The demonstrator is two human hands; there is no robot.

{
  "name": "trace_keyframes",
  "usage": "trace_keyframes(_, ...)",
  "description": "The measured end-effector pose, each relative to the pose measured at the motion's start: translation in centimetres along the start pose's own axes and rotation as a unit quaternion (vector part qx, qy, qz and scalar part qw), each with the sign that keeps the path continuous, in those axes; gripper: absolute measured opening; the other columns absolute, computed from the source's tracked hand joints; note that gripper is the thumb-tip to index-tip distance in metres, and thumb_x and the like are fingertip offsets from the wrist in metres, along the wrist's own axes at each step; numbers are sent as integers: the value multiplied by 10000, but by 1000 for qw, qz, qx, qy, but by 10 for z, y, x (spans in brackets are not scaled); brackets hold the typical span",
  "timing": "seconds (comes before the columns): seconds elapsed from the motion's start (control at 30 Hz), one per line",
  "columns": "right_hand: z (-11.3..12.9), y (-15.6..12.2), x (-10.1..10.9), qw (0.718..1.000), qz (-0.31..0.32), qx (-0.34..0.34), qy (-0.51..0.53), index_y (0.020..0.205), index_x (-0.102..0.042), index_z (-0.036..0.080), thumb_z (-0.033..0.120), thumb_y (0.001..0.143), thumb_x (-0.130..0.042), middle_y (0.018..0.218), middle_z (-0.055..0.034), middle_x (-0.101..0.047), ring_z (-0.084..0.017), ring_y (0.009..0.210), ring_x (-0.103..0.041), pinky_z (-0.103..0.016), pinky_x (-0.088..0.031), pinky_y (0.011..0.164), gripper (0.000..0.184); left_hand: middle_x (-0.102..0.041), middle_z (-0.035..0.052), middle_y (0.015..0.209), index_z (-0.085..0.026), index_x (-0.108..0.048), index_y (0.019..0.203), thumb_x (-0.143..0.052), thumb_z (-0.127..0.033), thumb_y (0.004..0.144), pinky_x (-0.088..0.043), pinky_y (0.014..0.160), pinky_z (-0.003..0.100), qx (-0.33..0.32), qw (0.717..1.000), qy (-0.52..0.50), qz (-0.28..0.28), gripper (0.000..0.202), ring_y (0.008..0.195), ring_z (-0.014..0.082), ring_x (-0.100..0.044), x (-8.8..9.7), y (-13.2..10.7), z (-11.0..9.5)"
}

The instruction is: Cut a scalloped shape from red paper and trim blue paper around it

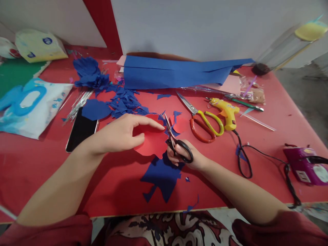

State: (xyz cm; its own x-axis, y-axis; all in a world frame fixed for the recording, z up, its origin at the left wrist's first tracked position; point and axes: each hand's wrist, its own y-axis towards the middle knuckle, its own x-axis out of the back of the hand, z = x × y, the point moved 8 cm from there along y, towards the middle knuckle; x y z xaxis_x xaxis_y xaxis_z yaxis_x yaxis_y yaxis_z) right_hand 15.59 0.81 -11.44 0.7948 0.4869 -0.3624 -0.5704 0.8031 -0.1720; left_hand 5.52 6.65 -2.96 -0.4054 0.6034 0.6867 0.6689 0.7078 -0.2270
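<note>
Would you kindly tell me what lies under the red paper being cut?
A blue paper offcut shows on the table below the red paper; how far it runs beneath is covered.

At the middle of the table [51, 164] the left hand [120, 135] holds a paper shape [151, 141]; the small scissors [176, 143] in the right hand [187, 157] meet its right edge. An offcut [162, 176] lies just before them. To the right lie larger scissors [202, 121], then a glue gun [227, 111] — a phone [81, 129] lies left, with scraps [123, 100] and a folded sheet [176, 73] behind.
</note>
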Motion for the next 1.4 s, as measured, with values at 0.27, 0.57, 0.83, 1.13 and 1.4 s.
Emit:
trace_keyframes(0.27,2,0,1,1000,-9,4,-4,587,-394,178,644,715,-548,453,71,-379,-50,384,-342,-193,-288,372,507,-678,-28,1039,-230,-632,1080,-412,-37,659,-447,894,255,-18,1000,2,0,513,969,133,-600,1,-1,-3)
trace_keyframes(0.57,-3,2,8,997,-55,11,48,571,-437,167,626,687,-597,402,84,-363,-38,340,-295,-191,-246,346,500,-681,-27,1038,-224,-628,1087,-411,-36,652,-449,892,253,-25,1000,10,3,521,962,133,-604,0,0,-3)
trace_keyframes(0.83,-4,2,10,992,-72,-7,99,592,-437,172,644,675,-592,414,89,-357,-43,348,-286,-190,-250,356,504,-683,-29,1003,-230,-639,1069,-411,-24,641,-466,817,232,-23,999,16,16,527,929,139,-610,-2,-1,-6)
trace_keyframes(1.13,-5,5,7,992,-48,-22,113,665,-456,170,660,718,-521,471,81,-388,-32,358,-250,-175,-285,357,497,-688,-34,987,-227,-637,1072,-409,-8,641,-452,833,206,-37,999,5,9,535,917,117,-609,0,-1,-6)
trace_keyframes(1.4,-3,3,-6,995,36,-6,88,700,-469,161,618,770,-495,487,73,-392,-40,368,-292,-176,-348,368,463,-679,-41,1039,-243,-633,1082,-408,-27,649,-455,822,210,-22,1000,15,8,534,896,117,-613,1,-2,-5)
